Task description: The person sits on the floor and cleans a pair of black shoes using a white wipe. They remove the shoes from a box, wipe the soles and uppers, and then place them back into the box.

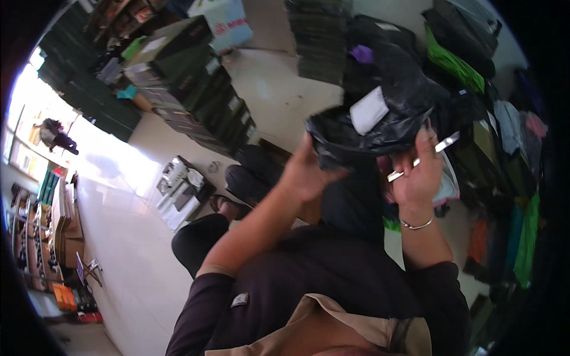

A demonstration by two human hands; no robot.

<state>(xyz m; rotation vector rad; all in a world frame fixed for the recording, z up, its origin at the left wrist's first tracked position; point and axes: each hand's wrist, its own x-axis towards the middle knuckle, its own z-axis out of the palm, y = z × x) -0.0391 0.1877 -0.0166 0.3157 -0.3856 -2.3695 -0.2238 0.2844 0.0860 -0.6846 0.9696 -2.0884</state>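
Note:
A black plastic bag (338, 151) is held up in front of me, with its crumpled mouth towards me. My left hand (307, 171) grips the left edge of it, fingers underneath and thumb on the rim. On the other side, my right hand (418, 173) pinches the bag's right edge with its fingertips. Across that same palm lies a slim silver tool (445, 143), which looks like a utility knife. A white paper slip or label (369, 111) rests on the bag's dark plastic. What is inside the bag cannot be made out.
Stacked dark boxes (191, 84) stand at the front left, and another stack (318, 40) straight ahead. Bagged goods, with a green bag (454, 62) among them, pile up on the right. A label printer or similar device (180, 191) sits low at left. Another person (55, 133) is far off.

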